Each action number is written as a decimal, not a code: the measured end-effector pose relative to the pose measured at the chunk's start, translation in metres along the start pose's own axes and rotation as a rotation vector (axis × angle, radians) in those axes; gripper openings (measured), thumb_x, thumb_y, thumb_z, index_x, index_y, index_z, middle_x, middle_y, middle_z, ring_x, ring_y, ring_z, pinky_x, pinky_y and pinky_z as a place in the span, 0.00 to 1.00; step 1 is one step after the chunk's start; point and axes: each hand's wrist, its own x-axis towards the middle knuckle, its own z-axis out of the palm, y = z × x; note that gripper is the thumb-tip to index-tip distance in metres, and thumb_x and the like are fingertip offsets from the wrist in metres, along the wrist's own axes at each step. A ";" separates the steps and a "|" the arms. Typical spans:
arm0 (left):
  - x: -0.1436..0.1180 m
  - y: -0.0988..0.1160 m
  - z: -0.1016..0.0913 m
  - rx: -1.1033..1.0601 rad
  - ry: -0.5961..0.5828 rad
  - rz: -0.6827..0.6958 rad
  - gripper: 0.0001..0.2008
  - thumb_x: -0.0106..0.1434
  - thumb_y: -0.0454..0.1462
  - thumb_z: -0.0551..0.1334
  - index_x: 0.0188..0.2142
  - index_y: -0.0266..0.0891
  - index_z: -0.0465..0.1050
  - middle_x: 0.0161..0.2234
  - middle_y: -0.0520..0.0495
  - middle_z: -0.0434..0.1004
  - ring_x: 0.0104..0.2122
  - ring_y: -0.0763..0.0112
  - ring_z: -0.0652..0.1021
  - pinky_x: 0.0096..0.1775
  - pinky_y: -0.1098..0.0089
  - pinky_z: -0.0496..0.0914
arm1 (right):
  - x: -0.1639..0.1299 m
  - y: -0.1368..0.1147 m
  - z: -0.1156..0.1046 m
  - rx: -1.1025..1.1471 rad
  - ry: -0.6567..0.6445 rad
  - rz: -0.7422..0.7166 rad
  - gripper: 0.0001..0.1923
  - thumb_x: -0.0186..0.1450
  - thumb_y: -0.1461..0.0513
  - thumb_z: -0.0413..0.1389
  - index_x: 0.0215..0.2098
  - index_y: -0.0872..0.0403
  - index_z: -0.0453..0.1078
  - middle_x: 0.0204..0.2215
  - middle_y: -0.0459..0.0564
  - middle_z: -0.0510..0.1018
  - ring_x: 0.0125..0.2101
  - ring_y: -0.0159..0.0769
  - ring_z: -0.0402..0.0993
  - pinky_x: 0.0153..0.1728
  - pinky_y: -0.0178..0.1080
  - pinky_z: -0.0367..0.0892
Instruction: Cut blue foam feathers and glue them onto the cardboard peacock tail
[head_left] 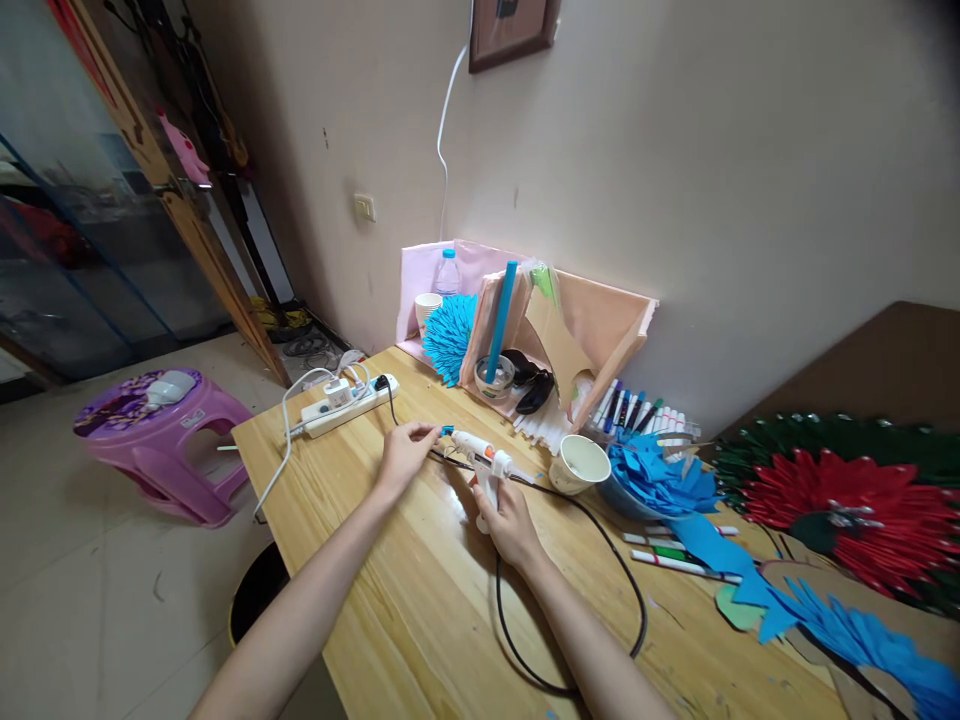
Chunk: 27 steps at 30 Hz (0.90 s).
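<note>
My right hand (pixel 508 520) grips the handle of a white glue gun (pixel 480 458) that points left over the wooden table (pixel 390 570). My left hand (pixel 405 452) is at the gun's blue nozzle tip, fingers pinched on a small blue paper piece (pixel 448 431). The gun's black cord (pixel 607 560) loops back across the table towards me.
A white power strip (pixel 346 407) lies at the table's far left corner. A paper cup (pixel 579 464), a bowl of blue paper pieces (pixel 652 480), markers (pixel 637 410), and red and blue paper fans (pixel 847 510) sit to the right. A pink stool (pixel 161 435) stands on the floor.
</note>
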 end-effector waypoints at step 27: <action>0.001 -0.006 0.001 0.017 -0.020 0.014 0.13 0.49 0.42 0.64 0.30 0.34 0.77 0.29 0.42 0.80 0.30 0.65 0.78 0.35 0.68 0.71 | 0.002 0.003 0.001 0.045 0.034 0.044 0.16 0.63 0.57 0.47 0.44 0.54 0.70 0.37 0.50 0.77 0.38 0.41 0.72 0.41 0.39 0.65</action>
